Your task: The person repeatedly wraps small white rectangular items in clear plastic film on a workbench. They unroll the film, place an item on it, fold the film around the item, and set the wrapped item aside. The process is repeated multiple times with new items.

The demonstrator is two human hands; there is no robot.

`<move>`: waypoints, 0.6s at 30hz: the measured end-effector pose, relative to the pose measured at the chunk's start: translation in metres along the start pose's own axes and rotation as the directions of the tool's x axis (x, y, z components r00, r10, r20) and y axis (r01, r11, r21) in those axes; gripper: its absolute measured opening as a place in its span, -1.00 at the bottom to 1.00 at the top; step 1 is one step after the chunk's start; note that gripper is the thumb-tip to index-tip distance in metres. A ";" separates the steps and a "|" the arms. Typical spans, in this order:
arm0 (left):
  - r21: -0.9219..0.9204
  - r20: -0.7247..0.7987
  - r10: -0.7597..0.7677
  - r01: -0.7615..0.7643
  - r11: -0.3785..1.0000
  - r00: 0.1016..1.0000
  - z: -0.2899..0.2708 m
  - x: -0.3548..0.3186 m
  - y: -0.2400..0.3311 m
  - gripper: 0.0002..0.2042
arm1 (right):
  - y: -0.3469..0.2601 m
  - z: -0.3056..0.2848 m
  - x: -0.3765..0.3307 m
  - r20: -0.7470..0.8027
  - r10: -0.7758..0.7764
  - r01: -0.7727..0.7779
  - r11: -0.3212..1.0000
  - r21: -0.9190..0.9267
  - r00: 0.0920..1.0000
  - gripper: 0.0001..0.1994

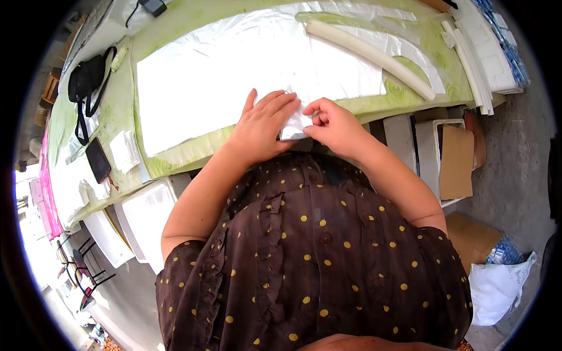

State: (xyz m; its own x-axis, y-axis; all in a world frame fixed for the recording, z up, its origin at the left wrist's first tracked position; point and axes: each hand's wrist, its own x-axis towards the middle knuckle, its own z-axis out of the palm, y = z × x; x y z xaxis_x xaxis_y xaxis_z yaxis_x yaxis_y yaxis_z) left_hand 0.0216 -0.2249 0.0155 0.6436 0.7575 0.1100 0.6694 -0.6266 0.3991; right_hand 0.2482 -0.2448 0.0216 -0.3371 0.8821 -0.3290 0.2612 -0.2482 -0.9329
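A small folded packet of thin, shiny white plastic film [294, 127] lies at the front edge of the table, between my hands. Flat across its left side rests my left hand [262, 126], fingers stretched out and thumb apart. My right hand [335, 126] is closed in a pinch at the packet's right edge, with thumb and bent fingers against the film. Under and beyond both hands spreads a large white plastic sheet [205, 88], bright and slightly wrinkled toward its far side.
A long cream tube [369, 58] lies across the sheet's right part. On the green cloth at left are a black bag [86, 82], a phone [98, 159] and a stack of white sheets [124, 150]. White bins [149, 213] and cardboard [456, 161] stand below the table edge.
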 end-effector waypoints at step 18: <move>-0.261 -0.287 -0.251 0.177 0.949 0.924 0.013 0.009 0.001 -0.44 | 0.015 -0.023 0.034 0.020 -0.575 0.376 0.507 -0.776 0.818 -0.81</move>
State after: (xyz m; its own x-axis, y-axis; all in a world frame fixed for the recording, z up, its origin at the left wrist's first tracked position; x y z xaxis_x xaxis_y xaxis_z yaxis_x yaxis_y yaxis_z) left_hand 0.0335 -0.2210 0.0053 0.3201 0.9103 0.2625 0.6526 -0.4127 0.6354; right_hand 0.2617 -0.2090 0.0001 -0.4441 0.8560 0.2646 0.7072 0.5162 -0.4830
